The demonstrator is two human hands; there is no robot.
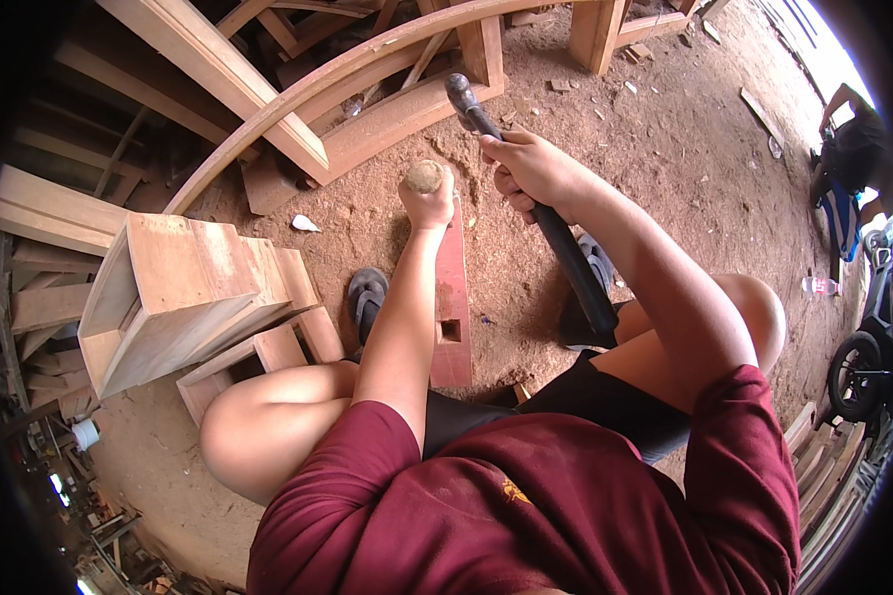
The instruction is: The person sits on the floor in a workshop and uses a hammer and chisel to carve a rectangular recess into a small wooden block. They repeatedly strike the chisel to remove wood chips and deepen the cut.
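Note:
My left hand [430,206] is closed around an upright wooden-handled chisel [425,177]. Only the round, worn butt of its handle shows; the blade is hidden below my fist. Under that hand a reddish wooden board [452,362] lies lengthwise on the ground between my feet, with a square hole [449,330] cut through its near part. My right hand [532,174] grips a hammer [577,268] by its long black handle. The metal head is raised to the far right of the chisel, apart from it, while the handle's end reaches back toward my right knee.
A curved wooden frame [342,61] arches across the far left. Stepped wooden blocks [184,268] stand beside my left knee. Wood chips and a small white bottle [305,223] lie on the dirt floor. At the right are a two-wheeled vehicle [856,372] and a plastic bottle [820,287].

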